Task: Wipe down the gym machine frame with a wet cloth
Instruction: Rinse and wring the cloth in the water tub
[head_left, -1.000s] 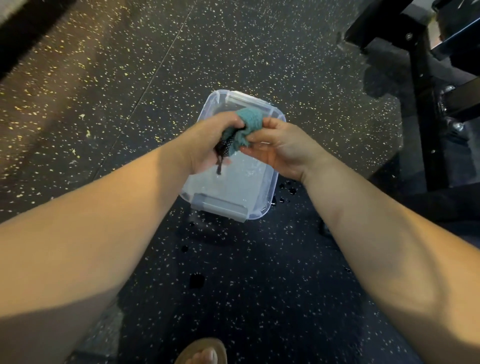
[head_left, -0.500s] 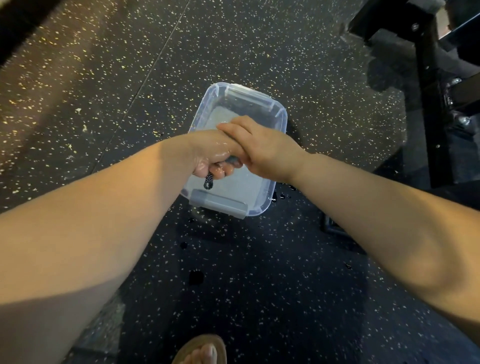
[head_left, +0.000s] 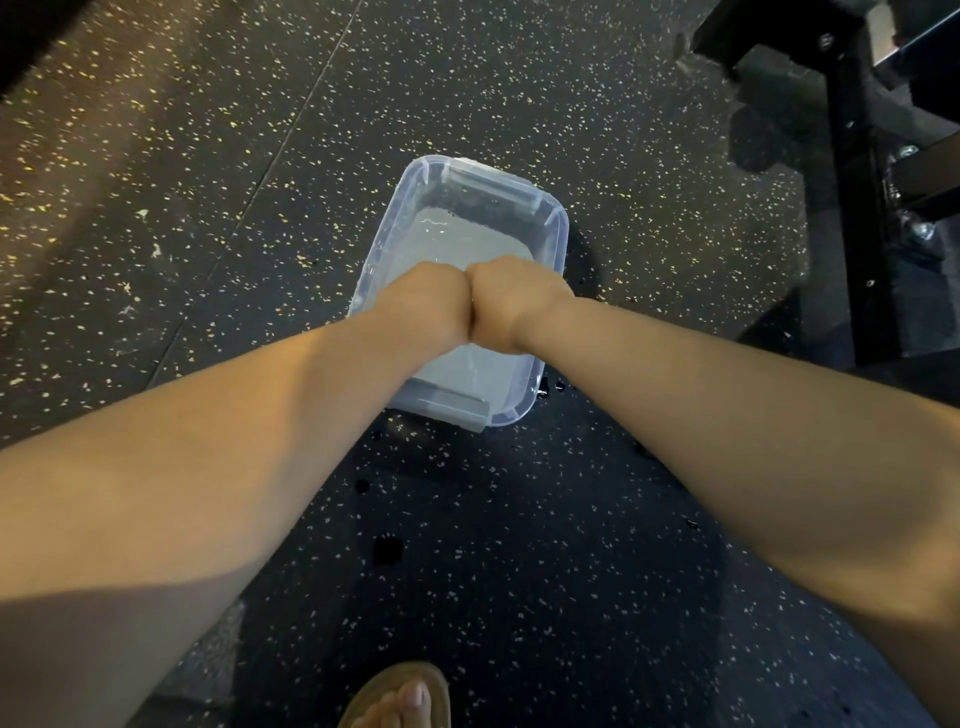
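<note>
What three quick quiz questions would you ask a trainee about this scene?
1. True or false: the left hand and the right hand are held apart from each other.
2. What does the clear tub on the floor hold? A) water B) sand C) nothing
3. On which side of the view does the black machine frame stand?

Key
1. False. The hands are pressed together above the tub.
2. A.
3. The right side, beyond the tub.
</note>
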